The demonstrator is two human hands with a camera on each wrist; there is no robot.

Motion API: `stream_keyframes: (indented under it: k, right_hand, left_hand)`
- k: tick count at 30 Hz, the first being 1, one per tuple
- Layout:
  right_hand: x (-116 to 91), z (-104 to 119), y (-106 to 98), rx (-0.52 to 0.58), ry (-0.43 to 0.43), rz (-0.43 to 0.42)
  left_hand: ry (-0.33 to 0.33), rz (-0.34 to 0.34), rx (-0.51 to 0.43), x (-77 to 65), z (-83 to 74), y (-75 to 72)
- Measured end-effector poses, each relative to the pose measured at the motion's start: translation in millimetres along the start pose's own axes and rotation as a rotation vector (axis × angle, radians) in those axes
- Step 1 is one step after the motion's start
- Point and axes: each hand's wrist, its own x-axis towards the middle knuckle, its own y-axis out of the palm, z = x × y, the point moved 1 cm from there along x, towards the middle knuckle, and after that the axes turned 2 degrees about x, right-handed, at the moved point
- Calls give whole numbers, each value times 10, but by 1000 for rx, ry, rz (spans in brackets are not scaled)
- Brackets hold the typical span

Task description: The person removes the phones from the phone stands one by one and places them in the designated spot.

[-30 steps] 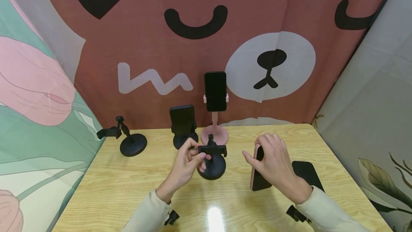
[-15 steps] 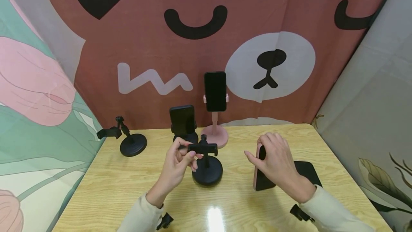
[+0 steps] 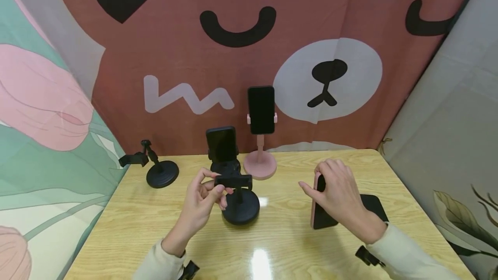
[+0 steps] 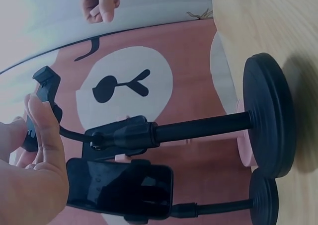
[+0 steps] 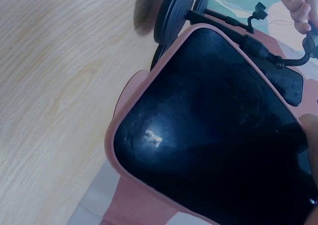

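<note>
My left hand (image 3: 198, 202) pinches the clamp of a black phone stand (image 3: 241, 208) between thumb and fingers. In the left wrist view the stand's round base (image 4: 268, 115) is seen edge-on close to the tabletop, its shadow falling beside it. A smartphone in a pink case (image 3: 323, 218) is gripped by my right hand (image 3: 338, 189), fingers over its upper part and thumb sticking out to the left. Its dark screen (image 5: 198, 120) fills much of the right wrist view.
A second black phone stand (image 3: 161, 174) stands at the far left. Behind my left hand, another black stand bears a phone (image 3: 221, 144). A pink stand (image 3: 260, 165) holds a phone (image 3: 261, 109) at the back. A dark phone (image 3: 375, 206) lies flat on the right.
My left hand has moved left and slightly nearer, bringing the black phone stand with it. My right hand and the pink-cased smartphone have shifted slightly right.
</note>
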Motion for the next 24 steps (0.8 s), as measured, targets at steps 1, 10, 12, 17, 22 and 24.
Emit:
stream_keyframes:
  k: [1, 10, 12, 17, 22, 24]
  right_hand:
    - [-2, -6, -2, 2, -1, 1]
    - [-24, -37, -5, 0, 15, 15]
    - [-25, -41, -3, -3, 18, 17]
    - [-31, -51, 2, -18, 22, 18]
    - [-42, -78, 18, -35, 24, 19]
    - [-47, -87, 23, -36, 25, 19]
  left_hand:
    - [6, 2, -2, -2, -11, -15]
    - [43, 1, -17, -37, -134, -190]
    - [40, -9, -6, -45, -155, -238]
    - [-18, -49, 44, -63, -193, -365]
    - [-35, -73, 80, -85, -225, -487]
    - [-43, -85, 86, -88, -241, -532]
